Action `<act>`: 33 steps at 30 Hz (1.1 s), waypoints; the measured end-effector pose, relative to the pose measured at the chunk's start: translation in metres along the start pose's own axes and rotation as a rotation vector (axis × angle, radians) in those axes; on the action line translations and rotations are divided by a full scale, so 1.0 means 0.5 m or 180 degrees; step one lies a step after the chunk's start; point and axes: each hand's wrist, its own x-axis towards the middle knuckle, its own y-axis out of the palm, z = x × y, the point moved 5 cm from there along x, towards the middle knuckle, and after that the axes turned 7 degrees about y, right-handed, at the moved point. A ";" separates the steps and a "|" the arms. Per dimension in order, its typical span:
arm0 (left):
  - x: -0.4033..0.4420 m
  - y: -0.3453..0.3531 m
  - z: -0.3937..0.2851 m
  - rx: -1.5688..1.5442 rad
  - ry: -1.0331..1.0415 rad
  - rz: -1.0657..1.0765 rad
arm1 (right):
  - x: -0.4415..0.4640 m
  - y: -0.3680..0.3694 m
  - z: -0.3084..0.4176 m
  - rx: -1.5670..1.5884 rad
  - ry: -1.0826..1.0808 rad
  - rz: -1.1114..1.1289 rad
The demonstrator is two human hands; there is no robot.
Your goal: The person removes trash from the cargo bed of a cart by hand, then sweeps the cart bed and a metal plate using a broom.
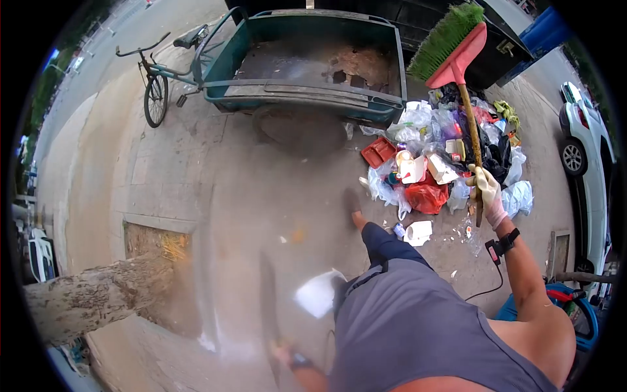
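My right hand [488,195], in a pale glove, is closed round the wooden handle of a broom [469,114]. The broom is raised upside down, its red head and green bristles above the rubbish pile [424,144]. That pile holds plastic bags, food boxes, a red tray [378,151] and a red bag [428,195]. Low in the view, my left hand [282,353] is smeared by motion. A long dark blurred shape passes beside it, and whether the fingers hold it is unclear. A blurred white object [318,294] lies near my legs.
A green cargo tricycle [304,91] stands ahead, its bed nearly level with the pile. At the left is a tree trunk [98,297]. A white car [591,157] is parked at the right. A blue item [581,313] sits behind my right arm. Dark bins stand behind the pile.
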 end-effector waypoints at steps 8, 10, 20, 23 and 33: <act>0.003 0.308 -0.078 0.3012 0.1311 0.0229 | 0.403 0.084 0.000 -0.0272 0.0396 -0.0552; 0.026 0.380 -0.086 0.4077 0.1626 -0.0440 | 0.493 0.098 0.048 -0.0674 0.0147 -0.0523; -0.177 0.830 -0.110 0.2880 0.0890 -0.0137 | 0.786 0.248 0.206 -0.1001 -0.0091 0.0161; -0.111 0.883 -0.065 0.2176 0.0668 -0.0033 | 0.792 0.330 0.266 -0.1475 0.0013 0.0229; 0.098 1.107 -0.120 0.1290 0.0315 0.0114 | 0.872 0.693 0.440 -0.2563 0.0077 0.1396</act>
